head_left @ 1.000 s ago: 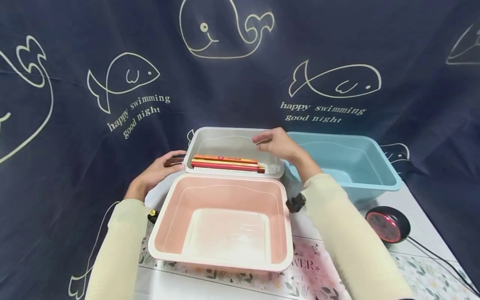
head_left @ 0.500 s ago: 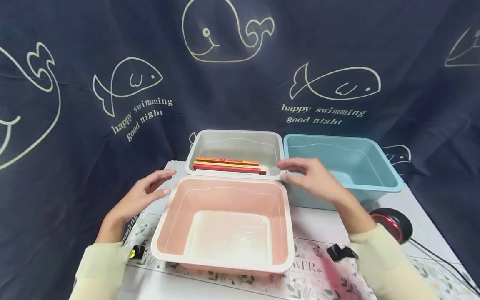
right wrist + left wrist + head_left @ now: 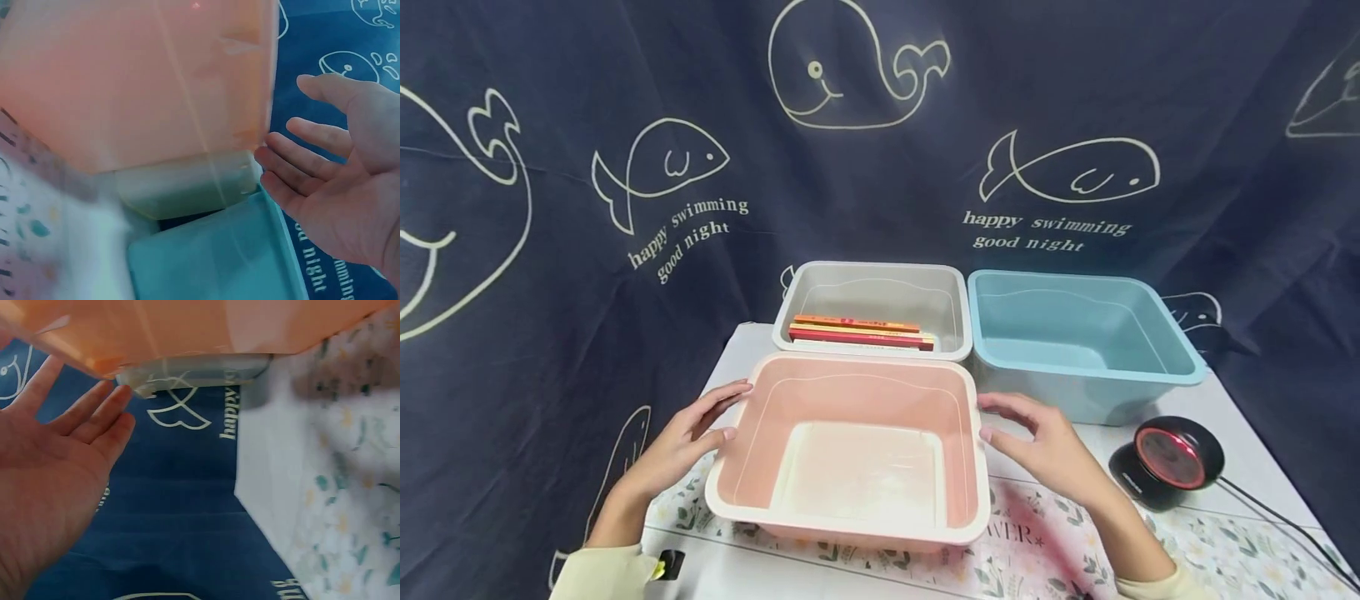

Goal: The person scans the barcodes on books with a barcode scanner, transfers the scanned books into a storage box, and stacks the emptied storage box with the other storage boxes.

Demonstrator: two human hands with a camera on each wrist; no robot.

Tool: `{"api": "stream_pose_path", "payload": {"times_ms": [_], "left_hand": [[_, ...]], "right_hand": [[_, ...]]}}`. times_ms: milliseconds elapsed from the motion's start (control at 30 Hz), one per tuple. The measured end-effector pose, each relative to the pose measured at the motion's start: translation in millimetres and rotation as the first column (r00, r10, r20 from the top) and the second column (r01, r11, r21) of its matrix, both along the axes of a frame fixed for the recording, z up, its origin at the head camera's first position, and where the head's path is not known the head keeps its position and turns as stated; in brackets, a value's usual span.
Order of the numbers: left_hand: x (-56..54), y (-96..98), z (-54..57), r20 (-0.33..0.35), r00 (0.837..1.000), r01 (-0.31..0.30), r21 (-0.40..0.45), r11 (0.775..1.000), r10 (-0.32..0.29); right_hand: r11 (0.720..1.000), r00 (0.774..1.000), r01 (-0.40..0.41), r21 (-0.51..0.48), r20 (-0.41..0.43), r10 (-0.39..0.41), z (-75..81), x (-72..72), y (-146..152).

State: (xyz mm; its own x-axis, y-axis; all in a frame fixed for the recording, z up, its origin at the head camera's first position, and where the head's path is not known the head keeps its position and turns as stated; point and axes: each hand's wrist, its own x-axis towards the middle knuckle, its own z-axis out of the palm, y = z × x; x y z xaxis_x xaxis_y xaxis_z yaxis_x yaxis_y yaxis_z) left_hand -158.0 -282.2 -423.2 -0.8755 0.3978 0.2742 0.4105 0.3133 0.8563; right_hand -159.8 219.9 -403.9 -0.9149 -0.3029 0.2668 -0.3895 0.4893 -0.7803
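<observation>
A pink plastic bin (image 3: 865,392) stands in the middle of the head view, with nothing inside it. At its left rim is my left hand (image 3: 677,446), fingers loosely extended, the fingertips at or just beside the edge. My right hand (image 3: 1052,450) is at the right rim in much the same pose, fingertips close to the edge; contact is hard to tell. Both wrist views show the palms facing the pink bin's outer wall (image 3: 181,328), with nothing gripped. Behind it, a grey bin (image 3: 887,292) holds several thin, flat book-like items (image 3: 861,336) with orange and red edges.
A blue bin (image 3: 1075,321) stands at the back right, beside the grey one. Right of my right hand is a round black device (image 3: 1176,458) with a red-lit face and a cable (image 3: 1277,512). A dark blue printed curtain (image 3: 865,192) hangs behind the table.
My right hand has come from over the grey bin to the pink bin's right side. My left hand has come from the grey bin's left rim to the pink bin's left side.
</observation>
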Motion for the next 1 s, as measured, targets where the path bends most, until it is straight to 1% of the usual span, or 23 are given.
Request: {"api": "stream_pose_path", "payload": {"times_ms": [167, 267, 400, 533, 667, 833, 1000], "left_hand": [[0.1, -2.1, -13.5, 0.088, 0.996, -0.024, -0.003, 1.000, 0.024], [-0.7, -3.9, -20.0, 0.118, 0.993, -0.017, 0.009, 1.000, 0.016], [-1.7, -6.3, -24.0, 0.110, 0.993, 0.027, 0.058, 0.998, -0.033], [-3.4, -6.9, -25.7, 0.109, 0.991, 0.071, 0.093, 0.993, -0.081], [-4.9, -7.3, -27.7, 0.132, 0.987, 0.077, 0.104, 0.992, -0.091], [-6.7, -7.1, -28.7, 0.138, 0.984, 0.098, 0.139, 0.985, -0.117], [-8.0, -7.9, -29.6, 0.130, 0.981, 0.123, 0.169, 0.978, -0.146]], "right_hand": [[0.997, 0.998, 0.066, 0.034, -0.022, -0.065, -9.4, 5.1, -3], [0.998, 0.998, 0.066, 0.020, 0.001, -0.066, -15.3, 5.5, -4], [0.998, 0.998, 0.024, -0.053, 0.052, -0.022, -22.9, 4.4, -3], [0.995, 0.998, 0.005, -0.100, 0.068, 0.001, -28.2, 4.0, -2], [0.990, 0.998, -0.009, -0.140, 0.055, 0.017, -33.3, 4.8, -2], [0.974, 0.997, -0.049, -0.220, 0.045, 0.060, -38.1, 4.9, -2], [0.957, 0.991, -0.082, -0.279, 0.075, 0.106, -40.6, 3.3, -3]]}}
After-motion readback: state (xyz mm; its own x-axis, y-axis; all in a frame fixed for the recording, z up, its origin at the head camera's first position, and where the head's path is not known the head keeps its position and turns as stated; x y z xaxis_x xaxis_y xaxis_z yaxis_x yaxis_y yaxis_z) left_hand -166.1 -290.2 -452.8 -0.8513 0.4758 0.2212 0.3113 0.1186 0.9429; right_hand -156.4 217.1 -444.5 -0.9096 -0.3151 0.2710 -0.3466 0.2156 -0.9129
